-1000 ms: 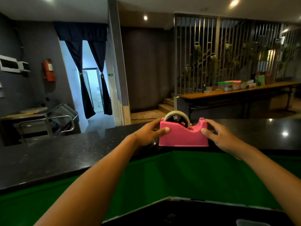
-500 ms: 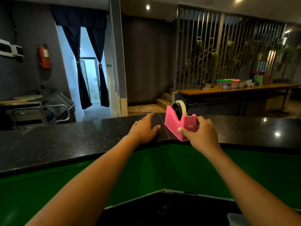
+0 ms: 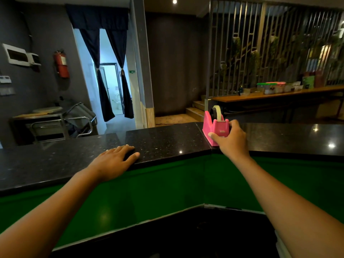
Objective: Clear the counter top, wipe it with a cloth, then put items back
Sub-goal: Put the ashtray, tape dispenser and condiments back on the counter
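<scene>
2 bare hands reach over a black speckled counter top (image 3: 167, 140); the right hand (image 3: 229, 139) grips the near end of a pink tape dispenser (image 3: 214, 126), thumb pressed on its left side and fingers curled round its right; the dispenser stands upright on the counter at the seam where 2 slabs meet at an angle, its roll of pale tape (image 3: 217, 112) seen edge-on; the left hand (image 3: 113, 161) lies flat and relaxed on the counter's near edge, well apart from the dispenser, holding nothing; a green panel (image 3: 167, 183) fronts the counter below; beyond it hang dark curtains (image 3: 104, 71) at a bright doorway (a red fire extinguisher (image 3: 62, 64) is mounted on the grey wall to the left); a long wooden table (image 3: 279, 94) with containers stands before a slatted screen at right.
</scene>
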{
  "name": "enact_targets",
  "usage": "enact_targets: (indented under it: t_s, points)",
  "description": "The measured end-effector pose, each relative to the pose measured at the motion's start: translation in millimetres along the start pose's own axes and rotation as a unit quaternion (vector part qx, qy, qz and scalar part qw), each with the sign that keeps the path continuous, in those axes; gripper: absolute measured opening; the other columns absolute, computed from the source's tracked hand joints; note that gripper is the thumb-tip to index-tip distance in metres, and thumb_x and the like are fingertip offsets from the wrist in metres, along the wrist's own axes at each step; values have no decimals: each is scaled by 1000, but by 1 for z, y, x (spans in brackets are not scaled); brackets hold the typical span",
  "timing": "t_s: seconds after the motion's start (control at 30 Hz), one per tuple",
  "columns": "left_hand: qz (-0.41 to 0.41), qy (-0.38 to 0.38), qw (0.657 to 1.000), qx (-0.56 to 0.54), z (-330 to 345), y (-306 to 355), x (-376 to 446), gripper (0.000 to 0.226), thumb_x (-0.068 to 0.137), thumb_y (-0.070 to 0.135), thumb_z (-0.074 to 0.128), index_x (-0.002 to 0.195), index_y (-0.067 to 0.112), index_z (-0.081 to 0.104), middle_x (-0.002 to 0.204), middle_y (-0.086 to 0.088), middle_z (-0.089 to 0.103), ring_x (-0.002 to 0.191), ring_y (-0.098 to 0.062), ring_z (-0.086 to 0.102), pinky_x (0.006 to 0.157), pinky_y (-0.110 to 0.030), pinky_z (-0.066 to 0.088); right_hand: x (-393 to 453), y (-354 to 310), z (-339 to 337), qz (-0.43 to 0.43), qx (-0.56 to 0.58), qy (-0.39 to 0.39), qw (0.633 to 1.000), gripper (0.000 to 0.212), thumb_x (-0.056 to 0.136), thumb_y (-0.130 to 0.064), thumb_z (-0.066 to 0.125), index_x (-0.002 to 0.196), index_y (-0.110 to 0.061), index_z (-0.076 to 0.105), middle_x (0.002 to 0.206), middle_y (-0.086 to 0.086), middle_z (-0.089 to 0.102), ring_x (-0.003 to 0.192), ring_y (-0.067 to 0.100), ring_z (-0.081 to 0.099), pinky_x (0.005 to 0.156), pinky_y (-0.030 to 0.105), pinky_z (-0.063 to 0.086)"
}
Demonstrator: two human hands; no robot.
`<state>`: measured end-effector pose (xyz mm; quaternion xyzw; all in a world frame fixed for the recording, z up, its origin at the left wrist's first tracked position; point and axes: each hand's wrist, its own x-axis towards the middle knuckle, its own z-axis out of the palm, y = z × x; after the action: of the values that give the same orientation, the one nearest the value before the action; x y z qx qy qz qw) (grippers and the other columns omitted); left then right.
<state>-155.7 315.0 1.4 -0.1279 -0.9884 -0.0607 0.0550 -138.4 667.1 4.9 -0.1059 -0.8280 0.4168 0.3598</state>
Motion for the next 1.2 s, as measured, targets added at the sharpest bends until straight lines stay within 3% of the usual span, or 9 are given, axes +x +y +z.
enact_targets:
  t_s: [0.23,0.4,0.57,0.7,0.8,0.9,1.0,1.1,1.2]
  points:
    - [1,7,1000,23,5,-4,6,70,91,71,15,150,36,24,160,1,25,144,-23,29,117,-48,21,2,1,5,10,-7,8,1000,55,71,-35,83,110,-17,49,113,7,62,96,26,61,70,31,46]
    - [1,12,1000,22,5,-5,6,73,89,73,13,150,36,25,160,2,26,144,-23,30,116,-48,23,1,4,5,5,-20,9,1000,55,70,-36,83,108,-20,46,113,5,60,97,26,61,77,40,55]
    - [3,13,1000,23,6,-4,7,70,91,71,16,150,36,26,159,1,28,143,-24,32,114,-49,24,1,6,6,0,-30,7,1000,57,71,-36,82,112,-18,47,115,7,60,98,27,61,74,36,52]
    - [2,8,1000,13,2,-1,1,67,94,67,17,151,33,26,159,1,27,143,-24,30,114,-48,26,-5,10,3,4,-36,-28,999,75,71,-35,83,128,-13,40,128,10,51,112,29,55,78,33,47]
    - [7,22,1000,2,2,-1,-12,63,97,62,20,149,28,31,155,-3,35,140,-25,36,111,-47,31,-24,6,-3,-15,-29,-29,999,94,76,-38,79,147,-13,22,145,12,33,128,29,42,89,33,42]
    - [22,33,999,-2,-5,-2,-38,58,96,60,32,141,23,40,143,-6,48,128,-25,47,105,-46,40,-55,0,-5,-79,-20,-14,997,89,81,-42,73,149,-18,20,149,9,28,133,26,38,98,34,42]
    - [41,90,994,-50,-14,-6,-78,44,92,54,51,126,24,52,124,-1,59,112,-20,57,98,-45,47,-92,-8,0,-149,-50,-74,985,77,84,-47,67,146,-23,27,153,4,29,139,24,32,108,48,39]
    - [45,246,964,-94,1,-18,-134,35,90,48,56,117,26,57,116,5,65,107,-17,62,95,-43,48,-138,-23,13,-215,-52,-172,960,71,86,-41,66,146,-24,32,155,1,29,146,16,21,116,40,28]
    - [15,247,965,-88,39,-44,-196,47,86,53,48,122,25,56,122,3,63,113,-21,60,98,-41,45,-189,-40,37,-240,-36,-249,938,68,87,-40,66,145,-25,35,154,0,32,146,14,21,116,43,28]
